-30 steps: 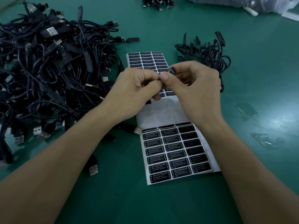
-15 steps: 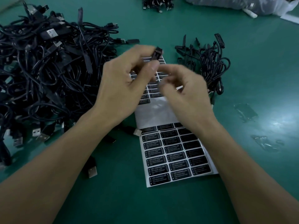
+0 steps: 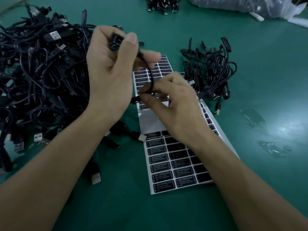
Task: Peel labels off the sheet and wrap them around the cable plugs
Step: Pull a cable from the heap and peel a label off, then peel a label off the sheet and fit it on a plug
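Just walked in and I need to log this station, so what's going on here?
A person works at a green table. Their left hand pinches a black plug, raised above the label sheet, while the right hand pinches that plug's cable lower down. The sheet lies flat, with a peeled bare strip across its middle. A big cable pile sits left, a smaller bundle right.

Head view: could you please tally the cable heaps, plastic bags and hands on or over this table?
Cable heaps: 3 (left, right, far)
Plastic bag: 1
Hands: 2, left hand and right hand, both holding one cable
Total: 6
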